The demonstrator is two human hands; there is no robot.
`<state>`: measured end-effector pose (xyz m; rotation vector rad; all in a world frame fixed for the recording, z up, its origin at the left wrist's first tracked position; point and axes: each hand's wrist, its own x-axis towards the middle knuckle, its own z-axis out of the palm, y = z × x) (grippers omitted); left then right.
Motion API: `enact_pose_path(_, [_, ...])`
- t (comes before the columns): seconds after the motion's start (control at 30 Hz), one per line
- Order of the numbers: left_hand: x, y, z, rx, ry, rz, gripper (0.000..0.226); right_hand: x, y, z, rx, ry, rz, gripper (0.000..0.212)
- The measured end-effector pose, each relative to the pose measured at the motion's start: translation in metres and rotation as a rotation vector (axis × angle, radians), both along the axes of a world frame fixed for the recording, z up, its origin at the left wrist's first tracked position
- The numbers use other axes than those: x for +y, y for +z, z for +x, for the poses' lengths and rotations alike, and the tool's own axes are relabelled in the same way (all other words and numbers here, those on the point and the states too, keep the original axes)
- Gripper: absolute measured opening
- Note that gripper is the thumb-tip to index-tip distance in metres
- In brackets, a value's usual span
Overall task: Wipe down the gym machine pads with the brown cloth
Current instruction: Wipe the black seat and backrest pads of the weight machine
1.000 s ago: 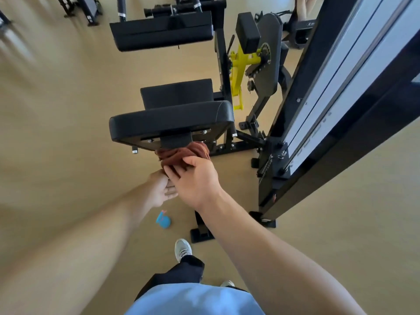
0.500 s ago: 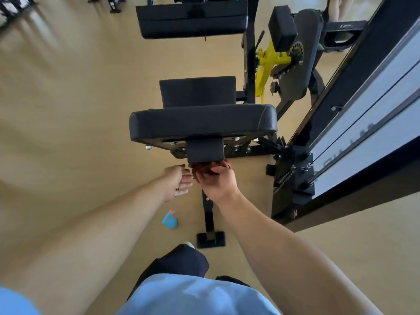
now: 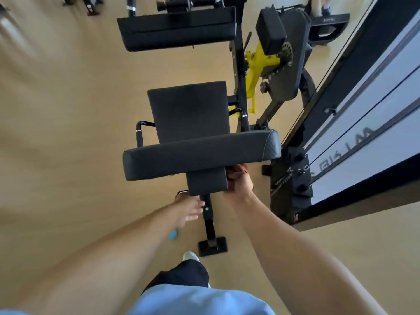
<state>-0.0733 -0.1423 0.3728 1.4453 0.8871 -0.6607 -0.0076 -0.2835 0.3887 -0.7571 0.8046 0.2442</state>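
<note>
Two bare arms reach forward and down toward a black gym machine on a tan floor (image 3: 56, 133). Farthest left of the hands, the left hand (image 3: 189, 210) hangs with fingers loosely spread and grasps nothing; its fingertips lie just beside the black post (image 3: 209, 221) that runs down to a flat foot (image 3: 212, 246). Below that forearm a small blue object (image 3: 173, 234) lies on the floor, partly hidden. Above the left hand a small pad (image 3: 206, 182) sits under the long pad (image 3: 200, 155), which spans the middle of the view. Behind the long pad stands the square seat pad (image 3: 189, 110), and farther back a wide upper pad (image 3: 177, 30). Right of the small pad, the right hand (image 3: 241, 184) is clenched around the cloth (image 3: 238, 169), which shows only as a brown bunch at the fingertips, pressed against the right side of the small pad, just under the long pad's lower edge. Further right stands a yellow lever (image 3: 259, 64) beside a dark cam plate (image 3: 288, 64), then a tall black frame (image 3: 293, 185) with cables and a white panel (image 3: 372, 137). At the bottom, a light blue shirt (image 3: 200, 301), dark trousers (image 3: 181, 278) and a white shoe (image 3: 191, 256) show.
</note>
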Motion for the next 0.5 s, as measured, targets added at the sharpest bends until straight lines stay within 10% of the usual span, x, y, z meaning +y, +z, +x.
enact_pose_path(0.5, [-0.042, 0.011, -0.014, 0.006, 0.149, 0.038, 0.02, -0.052, 0.082, -0.044, -0.096, 0.116, 0.306, 0.036])
